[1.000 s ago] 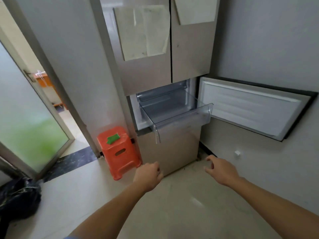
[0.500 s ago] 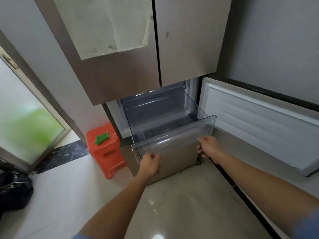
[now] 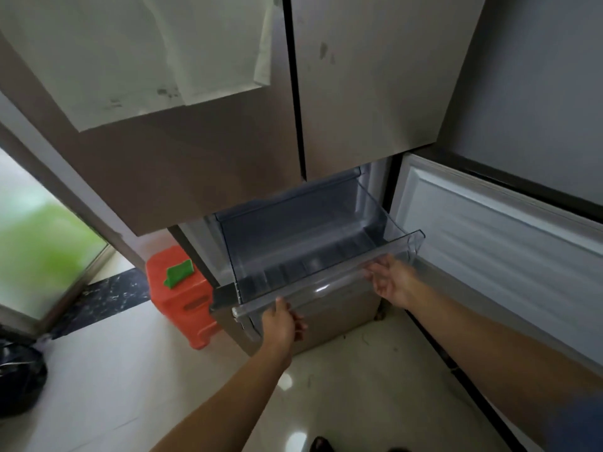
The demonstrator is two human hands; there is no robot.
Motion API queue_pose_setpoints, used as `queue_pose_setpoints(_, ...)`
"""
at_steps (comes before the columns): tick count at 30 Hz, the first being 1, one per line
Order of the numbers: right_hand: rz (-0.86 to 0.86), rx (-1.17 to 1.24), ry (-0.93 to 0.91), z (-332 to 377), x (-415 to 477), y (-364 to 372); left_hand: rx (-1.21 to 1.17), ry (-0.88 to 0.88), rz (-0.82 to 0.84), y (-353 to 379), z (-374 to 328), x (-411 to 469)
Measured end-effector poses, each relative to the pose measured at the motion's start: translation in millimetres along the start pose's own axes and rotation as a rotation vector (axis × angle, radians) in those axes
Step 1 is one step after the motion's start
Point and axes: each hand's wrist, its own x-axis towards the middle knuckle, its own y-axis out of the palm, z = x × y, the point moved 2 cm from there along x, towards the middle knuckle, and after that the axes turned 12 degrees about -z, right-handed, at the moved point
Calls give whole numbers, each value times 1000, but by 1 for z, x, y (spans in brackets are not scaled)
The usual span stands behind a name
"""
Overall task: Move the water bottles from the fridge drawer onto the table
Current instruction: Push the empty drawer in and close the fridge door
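The drawer [image 3: 313, 252] stands pulled out of the fridge [image 3: 228, 141], below the two shut upper doors, with the lower door [image 3: 499, 243] swung open to the right. It is clear plastic, and as far as the view reaches, its floor is bare: no bottles show inside it. No bottles show anywhere else either, and the surface they should go to is out of view. Judging by this, the bottles have probably all been carried off and the job is near its end, with only the drawer and door left to close; it is also possible that the bottles lie in another compartment.

The drawer's long axis runs left to right across the fridge front, and its front lip [image 3: 326, 288] tilts slightly, higher at the right.

The left hand [image 3: 282, 324] is at the lip near its left end, fingers curled under or against the edge; whether they grip it cannot be told. The right hand [image 3: 391, 282] is at the lip near its right end, palm up, fingers loosely spread and blurred, apparently touching the underside.
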Motion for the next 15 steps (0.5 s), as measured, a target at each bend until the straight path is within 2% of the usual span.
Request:
queue_pose_setpoints(3,29,-82,-12,13,12,24,-26,-65,-31,4,-28,35)
queue_pose_setpoints(7,49,-104,-42,35,36,57,-91,-143,12,12,-55,71)
queue_pose_setpoints(11,49,-87,-14,57,66,88,-131,-127,-7,24,-78,96)
queue_pose_setpoints(15,17,-207,-100,66,95,107,-70,-62,-94,34,-91,118)
